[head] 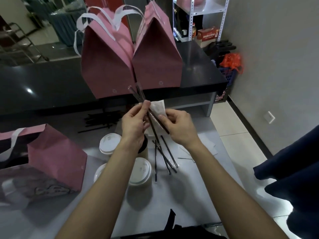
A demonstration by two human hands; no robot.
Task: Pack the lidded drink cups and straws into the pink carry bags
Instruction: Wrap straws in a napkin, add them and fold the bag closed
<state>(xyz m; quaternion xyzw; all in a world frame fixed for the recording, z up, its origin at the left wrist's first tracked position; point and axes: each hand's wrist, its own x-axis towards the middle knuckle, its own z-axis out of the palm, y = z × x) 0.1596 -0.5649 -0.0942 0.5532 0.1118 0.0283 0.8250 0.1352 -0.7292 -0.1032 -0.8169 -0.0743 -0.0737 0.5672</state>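
we pinch wrapped black straws (138, 94) in our left hand (133, 123), right hand (177, 125) gripping a napkin (158, 107) (bagging them likely comes next).

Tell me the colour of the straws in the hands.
Black, in clear wrappers: the straws, seen in the head view.
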